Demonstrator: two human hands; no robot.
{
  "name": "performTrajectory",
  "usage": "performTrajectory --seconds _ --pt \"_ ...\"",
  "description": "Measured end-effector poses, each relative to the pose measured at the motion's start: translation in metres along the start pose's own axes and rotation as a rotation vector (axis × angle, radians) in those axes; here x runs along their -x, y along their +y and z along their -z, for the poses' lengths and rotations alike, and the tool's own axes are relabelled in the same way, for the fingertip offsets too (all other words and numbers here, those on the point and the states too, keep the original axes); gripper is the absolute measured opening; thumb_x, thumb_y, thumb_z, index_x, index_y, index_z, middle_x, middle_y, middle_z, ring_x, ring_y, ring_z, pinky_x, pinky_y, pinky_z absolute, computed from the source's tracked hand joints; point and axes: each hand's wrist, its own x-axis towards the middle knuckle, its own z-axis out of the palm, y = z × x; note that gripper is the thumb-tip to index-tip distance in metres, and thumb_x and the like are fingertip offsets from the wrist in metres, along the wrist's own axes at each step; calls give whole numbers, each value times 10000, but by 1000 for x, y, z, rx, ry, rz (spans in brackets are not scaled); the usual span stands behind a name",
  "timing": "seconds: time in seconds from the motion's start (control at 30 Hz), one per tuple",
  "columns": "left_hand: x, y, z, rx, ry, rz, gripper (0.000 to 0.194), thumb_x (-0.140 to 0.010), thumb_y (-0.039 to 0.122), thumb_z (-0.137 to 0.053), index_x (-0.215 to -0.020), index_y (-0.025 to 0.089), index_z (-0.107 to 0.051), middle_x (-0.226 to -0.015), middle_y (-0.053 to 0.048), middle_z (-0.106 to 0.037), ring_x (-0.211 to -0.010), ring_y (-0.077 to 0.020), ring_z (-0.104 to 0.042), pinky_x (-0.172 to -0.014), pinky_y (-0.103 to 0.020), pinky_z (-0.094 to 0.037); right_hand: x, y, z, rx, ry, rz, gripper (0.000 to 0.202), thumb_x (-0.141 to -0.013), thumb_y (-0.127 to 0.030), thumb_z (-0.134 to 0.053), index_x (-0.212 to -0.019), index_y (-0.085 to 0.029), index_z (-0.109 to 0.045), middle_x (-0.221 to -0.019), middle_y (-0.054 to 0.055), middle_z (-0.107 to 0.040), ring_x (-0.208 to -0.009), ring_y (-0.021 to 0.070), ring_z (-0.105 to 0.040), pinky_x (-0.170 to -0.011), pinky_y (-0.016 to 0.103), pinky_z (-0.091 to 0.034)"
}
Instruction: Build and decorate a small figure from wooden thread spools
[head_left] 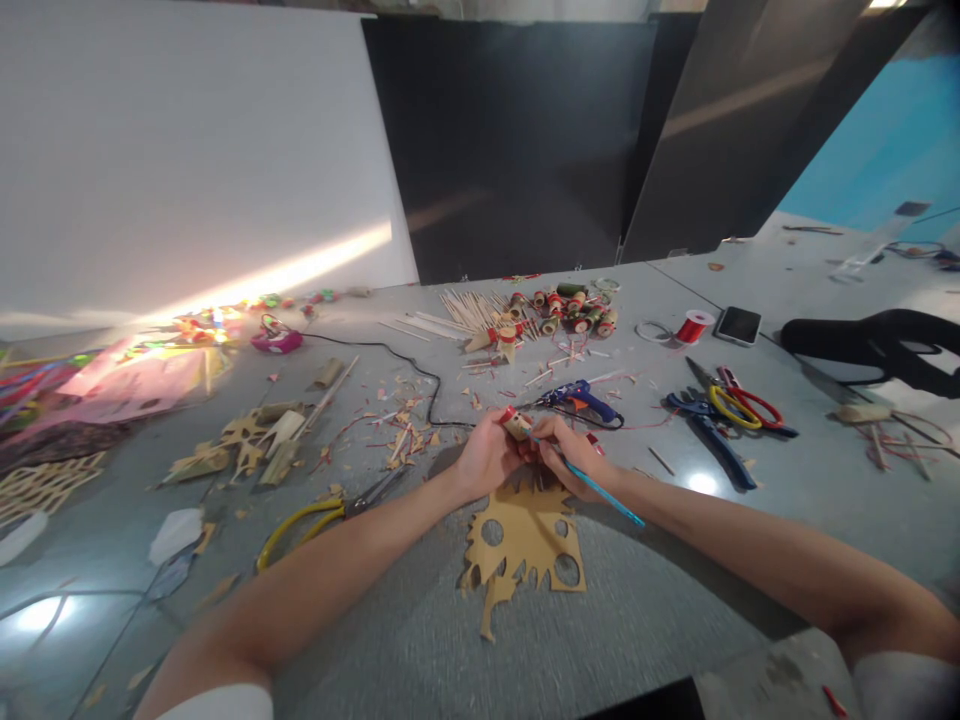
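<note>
My left hand is closed around a small bamboo figure with a red top. My right hand grips a thin blue pencil; its tip end meets the figure, though the fingers partly hide the contact. Below both hands lies a sheet of tan cardboard with round holes and jagged cut edges. Just beyond the right hand rests a blue glue gun. Near my left forearm are yellow-handled scissors, partly covered by the arm.
At the back sit several red-banded bamboo pieces and thin sticks. Right of me lie pliers, red-and-yellow-handled scissors, a red thread spool and a phone. Cardboard scraps and a black cable lie left.
</note>
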Motion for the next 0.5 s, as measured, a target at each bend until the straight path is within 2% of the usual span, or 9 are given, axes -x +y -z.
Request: performTrajectory --seconds 0.5 --pt "1 2 -2 -19 9 8 318 -985 366 -489 -929 142 -708 -756 -76 -642 -653 -197 -585 -634 -308 -504 0 2 2 -7 -92 1 86 -1136 -293 -412 -1152 -253 -486 -1092 83 -690 -921 189 -693 -844 351 -592"
